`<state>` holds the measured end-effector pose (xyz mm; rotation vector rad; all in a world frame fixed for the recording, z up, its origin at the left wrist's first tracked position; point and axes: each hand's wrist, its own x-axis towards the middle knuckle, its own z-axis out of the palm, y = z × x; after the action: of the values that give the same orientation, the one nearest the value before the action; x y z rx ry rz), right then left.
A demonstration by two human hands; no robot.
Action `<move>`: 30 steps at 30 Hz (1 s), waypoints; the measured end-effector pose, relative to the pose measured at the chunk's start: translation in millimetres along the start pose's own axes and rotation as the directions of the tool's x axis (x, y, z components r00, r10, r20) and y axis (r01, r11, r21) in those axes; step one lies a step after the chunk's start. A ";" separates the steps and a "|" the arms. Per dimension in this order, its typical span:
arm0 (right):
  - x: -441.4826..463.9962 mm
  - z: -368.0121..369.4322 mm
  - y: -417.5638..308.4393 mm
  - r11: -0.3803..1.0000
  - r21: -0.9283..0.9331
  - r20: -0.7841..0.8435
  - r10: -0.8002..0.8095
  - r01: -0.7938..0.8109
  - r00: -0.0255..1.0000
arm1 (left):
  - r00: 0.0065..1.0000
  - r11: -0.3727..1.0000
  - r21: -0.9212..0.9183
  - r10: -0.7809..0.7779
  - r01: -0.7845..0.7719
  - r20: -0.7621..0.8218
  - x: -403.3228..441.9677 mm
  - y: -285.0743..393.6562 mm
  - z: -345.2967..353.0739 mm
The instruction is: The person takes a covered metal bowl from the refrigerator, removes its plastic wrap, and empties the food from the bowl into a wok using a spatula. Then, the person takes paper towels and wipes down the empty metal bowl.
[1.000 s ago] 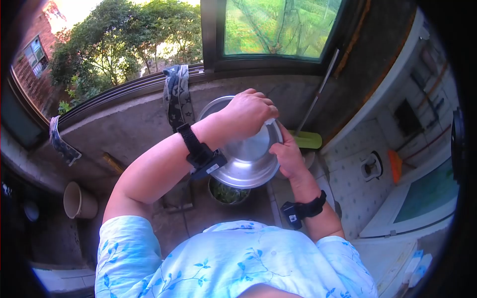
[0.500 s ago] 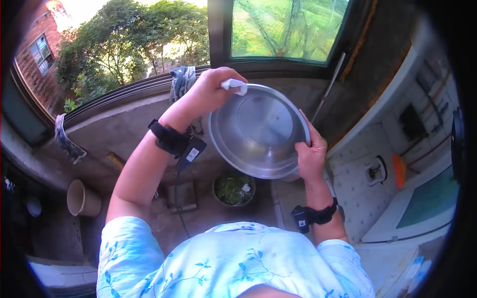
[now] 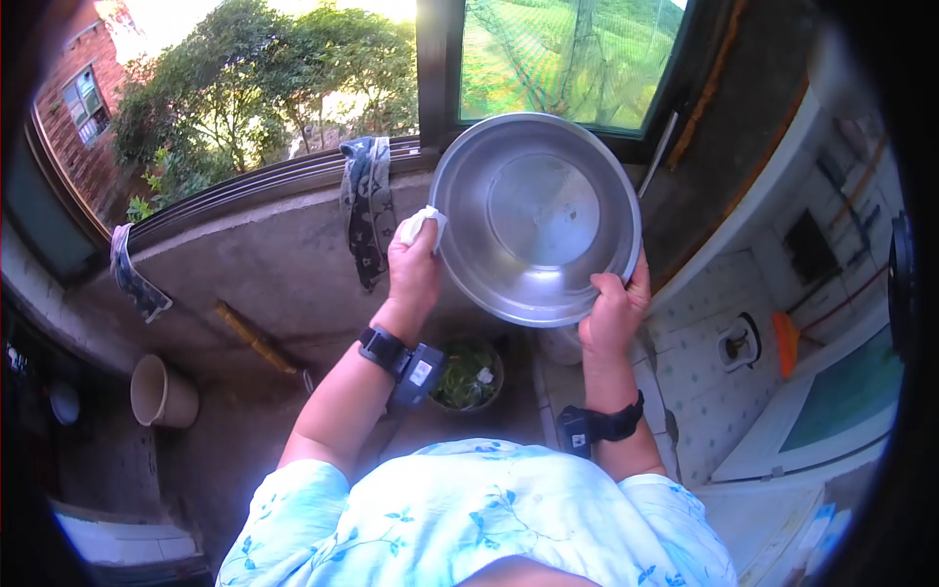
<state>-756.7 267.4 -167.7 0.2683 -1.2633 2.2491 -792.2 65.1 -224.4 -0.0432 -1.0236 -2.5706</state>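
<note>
A round metal basin (image 3: 543, 210) is held up in front of me, tilted so its shiny inside faces me. My right hand (image 3: 616, 308) grips its lower right rim, the thumb over the edge and the other fingers mostly hidden behind. At the left rim, my left hand (image 3: 416, 269) is closed around a crumpled white cloth (image 3: 424, 226), which lies against or very near the basin's edge. I cannot tell whether those fingers also touch the metal.
Below, a pot of green leaves (image 3: 468, 377) stands on the floor. A beige bucket (image 3: 164, 391) is at the left. Dark patterned cloths (image 3: 367, 210) hang over the window sill (image 3: 284, 186). A metal pole (image 3: 657, 152) leans by the window frame at right.
My left hand, with the white cloth, has come down from the basin's top edge to its left side. The basin has risen slightly and moved right, showing its inside more fully.
</note>
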 end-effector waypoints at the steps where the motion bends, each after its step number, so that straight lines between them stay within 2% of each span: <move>1: -0.7 1.1 1.6 0.999 0.038 -0.034 -0.007 0.008 0.999 | 0.999 1.000 -0.022 -0.014 0.013 -0.037 -3.6 -7.0 1.0; 2: -0.2 2.4 2.2 0.999 0.038 -0.033 -0.011 0.012 0.999 | 0.997 0.999 -0.044 -0.027 0.023 -0.072 -6.8 -13.8 2.3; 3: 0.6 3.3 2.4 0.997 0.067 -0.046 -0.020 0.023 0.999 | 0.995 0.999 0.026 -0.030 0.032 -0.095 -10.9 -21.0 4.7; 6: -2.2 9.1 -2.4 0.995 0.091 -0.090 -0.022 0.030 0.996 | 0.985 0.987 0.133 0.103 -0.086 -0.135 -10.5 -29.0 14.7; 7: -4.7 11.1 -4.3 0.996 0.082 -0.115 -0.012 0.022 0.993 | 0.986 0.988 0.132 0.101 -0.083 -0.131 -11.3 -24.0 17.1; 9: -9.8 11.6 -1.1 0.996 0.084 -0.132 0.027 -0.016 0.991 | 0.978 0.874 0.453 0.208 -0.179 -0.015 -8.5 -5.2 19.1; 10: -11.9 8.8 3.0 0.994 0.088 -0.150 0.073 -0.061 0.986 | 0.940 0.789 0.522 0.329 -0.324 0.086 -3.6 8.6 22.6; 11: -12.7 -3.7 19.0 0.998 0.045 -0.035 0.042 -0.040 0.998 | 0.922 0.728 0.576 0.364 -0.372 0.135 0.8 23.6 26.6; 12: -9.0 -18.2 25.1 0.999 0.042 -0.041 0.036 -0.034 0.999 | 0.900 0.662 0.621 0.395 -0.420 0.187 6.5 42.0 32.9; 13: -1.7 -35.1 26.8 0.976 -0.012 0.110 0.217 -0.217 0.970 | 0.923 0.643 0.662 0.287 -0.385 0.258 16.0 59.5 32.2; 14: 2.5 -44.9 25.8 0.918 -0.094 0.246 0.397 -0.386 0.884 | 0.933 0.617 0.704 0.172 -0.352 0.315 27.0 74.2 27.0; 15: 4.8 -43.1 20.3 0.929 -0.228 0.138 0.327 -0.291 0.935 | 0.879 0.390 0.787 0.197 -0.477 0.435 41.1 79.6 15.8; 16: 12.2 -44.2 17.7 0.908 -0.333 0.103 0.304 -0.255 0.947 | 0.821 0.221 0.791 0.183 -0.570 0.541 32.2 93.9 28.9; 18: 26.4 -46.1 24.1 0.841 -0.538 0.305 0.133 0.055 0.943 | 0.669 -0.043 0.674 0.087 -0.737 0.738 22.3 96.4 41.7; 19: 28.3 -39.4 22.5 0.837 -0.546 0.301 0.144 0.046 0.943 | 0.606 -0.179 0.589 -0.060 -0.788 0.793 20.5 93.1 45.1; 21: 29.3 -17.1 18.4 0.523 -0.695 0.582 0.005 0.494 0.813 | 0.509 -0.198 0.472 -0.241 -0.859 0.826 13.8 81.0 51.1; 22: 26.6 -6.1 20.0 0.494 -0.645 0.662 -0.018 0.582 0.749 | 0.476 -0.198 0.434 -0.303 -0.879 0.826 11.3 75.5 52.7; 23: 22.9 2.1 21.3 0.467 -0.665 0.680 0.056 0.582 0.731 | 0.480 -0.196 0.439 -0.302 -0.877 0.823 8.7 71.0 54.7; 24: 21.5 8.6 21.2 0.439 -0.681 0.693 0.129 0.586 0.709 | 0.435 -0.150 0.408 -0.319 -0.900 0.842 5.6 69.2 58.7; 25: 22.3 13.5 17.0 0.443 -0.679 0.696 0.134 0.586 0.705 | 0.390 -0.103 0.378 -0.334 -0.920 0.858 2.3 67.9 62.1; 28: 26.3 23.5 11.0 0.418 -0.670 0.715 0.142 0.613 0.685 | 0.376 -0.087 0.371 -0.374 -0.924 0.848 -0.4 66.2 69.0; 30: 31.6 23.1 11.3 0.496 -0.575 0.775 0.077 0.650 0.627 | 0.386 -0.080 0.387 -0.394 -0.919 0.834 3.3 68.3 72.4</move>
<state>-791.2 254.7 -150.2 1.0005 -2.3095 0.9276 -779.0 67.0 -125.7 -1.1887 -2.4963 -0.3676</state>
